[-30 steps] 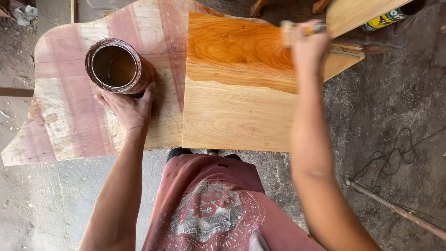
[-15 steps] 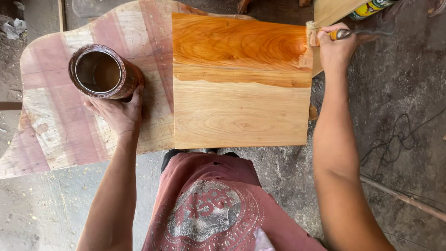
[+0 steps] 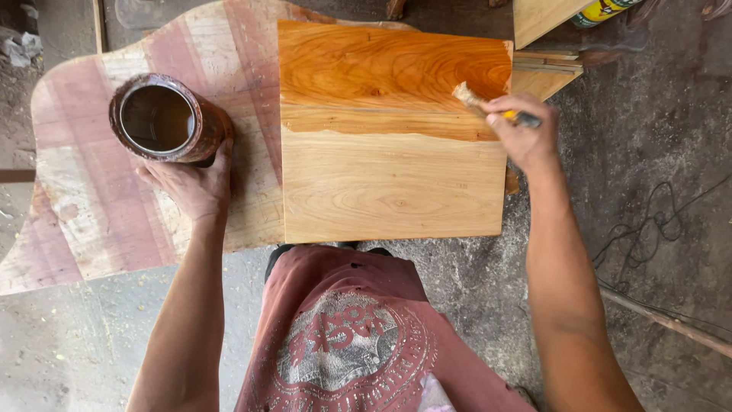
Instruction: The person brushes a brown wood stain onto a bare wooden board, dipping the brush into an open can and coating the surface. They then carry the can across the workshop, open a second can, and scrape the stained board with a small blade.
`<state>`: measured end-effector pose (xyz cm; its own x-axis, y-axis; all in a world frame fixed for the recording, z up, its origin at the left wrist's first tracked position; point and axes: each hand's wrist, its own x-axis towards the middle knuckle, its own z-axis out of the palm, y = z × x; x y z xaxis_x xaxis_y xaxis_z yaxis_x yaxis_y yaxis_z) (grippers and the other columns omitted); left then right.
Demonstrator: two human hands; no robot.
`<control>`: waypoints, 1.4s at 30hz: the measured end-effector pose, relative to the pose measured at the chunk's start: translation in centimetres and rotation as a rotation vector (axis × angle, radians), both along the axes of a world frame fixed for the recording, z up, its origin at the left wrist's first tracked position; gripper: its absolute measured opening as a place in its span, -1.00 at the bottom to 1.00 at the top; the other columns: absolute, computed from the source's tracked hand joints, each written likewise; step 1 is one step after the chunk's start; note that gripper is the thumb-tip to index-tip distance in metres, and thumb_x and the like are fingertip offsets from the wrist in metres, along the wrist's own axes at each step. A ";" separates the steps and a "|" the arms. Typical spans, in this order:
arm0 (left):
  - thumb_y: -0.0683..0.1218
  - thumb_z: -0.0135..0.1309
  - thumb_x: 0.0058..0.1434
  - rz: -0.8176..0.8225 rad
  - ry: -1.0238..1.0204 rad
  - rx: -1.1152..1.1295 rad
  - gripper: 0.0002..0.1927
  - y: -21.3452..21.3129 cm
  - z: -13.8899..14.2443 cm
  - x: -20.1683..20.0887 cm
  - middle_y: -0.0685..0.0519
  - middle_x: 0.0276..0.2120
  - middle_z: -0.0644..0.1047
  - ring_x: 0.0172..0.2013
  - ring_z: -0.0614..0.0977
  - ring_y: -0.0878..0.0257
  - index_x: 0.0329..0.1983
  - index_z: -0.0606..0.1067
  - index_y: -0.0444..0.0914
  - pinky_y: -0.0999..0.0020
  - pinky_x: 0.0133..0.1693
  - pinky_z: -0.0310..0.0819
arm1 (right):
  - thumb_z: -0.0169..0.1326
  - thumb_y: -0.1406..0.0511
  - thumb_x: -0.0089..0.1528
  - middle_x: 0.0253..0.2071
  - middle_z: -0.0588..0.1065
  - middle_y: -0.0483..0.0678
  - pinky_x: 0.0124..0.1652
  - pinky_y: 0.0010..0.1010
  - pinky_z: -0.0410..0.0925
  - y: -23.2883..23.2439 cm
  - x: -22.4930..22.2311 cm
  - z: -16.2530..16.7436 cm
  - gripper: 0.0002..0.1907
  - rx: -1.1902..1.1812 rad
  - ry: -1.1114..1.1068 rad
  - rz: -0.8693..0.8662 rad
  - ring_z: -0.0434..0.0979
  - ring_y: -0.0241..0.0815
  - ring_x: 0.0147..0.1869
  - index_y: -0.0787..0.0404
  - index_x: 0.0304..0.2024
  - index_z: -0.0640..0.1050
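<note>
Wooden panel (image 3: 393,183) is laid flat on the pink-streaked board (image 3: 84,191); far half is coated amber, near half bare; brush (image 3: 488,107) is gripped closed in right hand (image 3: 522,133) at panel's right edge; stained can (image 3: 164,120) is steadied by left hand (image 3: 191,183), fingers curled against it.

Pink-streaked worktop (image 3: 84,191) w/ stain tin (image 3: 162,118) & wood panel (image 3: 389,179)
</note>
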<state>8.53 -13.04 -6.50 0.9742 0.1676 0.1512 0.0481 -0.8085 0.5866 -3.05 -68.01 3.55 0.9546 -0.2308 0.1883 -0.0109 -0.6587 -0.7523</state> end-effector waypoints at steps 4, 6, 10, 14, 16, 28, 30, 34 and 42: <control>0.34 0.51 0.14 0.008 0.011 -0.014 0.30 -0.1 0.1 -0.1 -0.26 0.50 0.15 0.52 0.04 -0.17 0.56 -0.04 -0.41 -0.13 0.52 -0.29 | 0.24 0.50 0.25 -0.12 0.64 -0.08 -0.02 -0.39 0.49 -2.2 2.3 0.1 -0.83 0.062 0.096 -0.238 0.63 -0.21 -0.05 0.18 -0.16 0.68; 0.35 0.51 0.12 0.013 0.011 -0.045 0.31 -0.2 0.2 -0.1 -0.25 0.50 0.14 0.52 0.04 -0.16 0.55 -0.05 -0.40 -0.13 0.52 -0.29 | 0.24 0.55 0.19 -0.12 0.66 -0.07 0.04 -0.33 0.46 -3.6 4.7 0.3 -0.78 -0.179 0.001 -0.187 0.66 -0.20 -0.03 0.20 -0.17 0.70; 0.37 0.50 0.16 0.002 0.014 0.004 0.32 -0.2 0.2 0.0 -0.27 0.51 0.12 0.54 0.02 -0.17 0.57 -0.07 -0.39 -0.20 0.50 -0.38 | 0.27 0.56 0.21 -0.14 0.63 -0.01 0.02 -0.31 0.45 -3.9 6.9 0.3 -0.81 -0.266 -0.151 -0.100 0.64 -0.16 -0.04 0.29 -0.15 0.67; 0.40 0.48 0.16 0.005 0.040 0.036 0.31 0.0 0.1 0.1 -0.25 0.51 0.14 0.55 0.04 -0.14 0.57 -0.06 -0.37 -0.18 0.52 -0.37 | 0.26 0.48 0.24 -0.17 0.62 -0.08 -0.10 -0.40 0.43 -2.7 3.6 1.1 -0.83 -0.148 0.112 -0.252 0.61 -0.24 -0.12 0.18 -0.14 0.69; 0.37 0.46 0.15 -0.008 0.018 0.040 0.34 0.0 0.2 0.2 -0.32 0.50 0.10 0.52 0.01 -0.20 0.56 -0.11 -0.43 -0.21 0.47 -0.41 | 0.25 0.44 0.26 -0.17 0.63 -0.13 -0.13 -0.47 0.44 -2.2 1.3 2.0 -0.85 -0.031 0.255 -0.315 0.61 -0.31 -0.14 0.13 -0.14 0.69; 0.43 0.50 0.06 -0.025 -0.077 0.079 0.45 -0.4 1.9 -0.1 -0.34 0.48 0.08 0.51 0.07 -0.20 0.54 -0.19 -0.43 -0.19 0.49 -0.32 | 0.19 0.54 0.24 -0.09 0.64 -0.02 0.08 -0.37 0.49 -0.9 -6.2 2.9 -0.84 0.022 -0.065 -0.283 0.64 -0.23 0.01 0.32 -0.13 0.65; 0.42 0.55 0.00 -0.014 -0.109 0.002 0.51 -0.4 2.4 0.0 -0.37 0.50 0.03 0.50 0.05 -0.23 0.54 -0.22 -0.43 -0.16 0.48 -0.31 | 0.20 0.53 0.26 -0.11 0.64 -0.02 0.07 -0.37 0.49 2.7 -8.1 3.1 -0.89 -0.004 -0.170 -0.380 0.63 -0.22 -0.01 0.32 -0.17 0.60; 0.32 0.60 -0.20 -0.015 -0.055 -0.214 0.55 0.2 3.4 0.2 -0.31 0.47 0.10 0.47 0.09 -0.20 0.52 -0.19 -0.40 -0.12 0.48 -0.29 | 0.28 0.45 0.27 -0.20 0.63 -0.01 -0.03 -0.23 0.46 17.1 -8.6 0.7 -0.92 -0.296 -0.049 -0.410 0.65 -0.04 -0.05 0.19 -0.24 0.63; 0.03 0.41 0.18 -0.360 -0.010 -0.498 0.02 8.3 4.1 -5.6 -0.23 0.40 0.26 0.42 0.29 -0.06 0.53 0.05 -0.31 0.06 0.43 0.16 | 0.28 0.42 0.23 -0.07 0.64 0.04 0.03 -0.26 0.48 33.0 3.0 2.6 -0.82 -0.114 -0.109 0.071 0.66 0.01 0.03 0.17 -0.11 0.64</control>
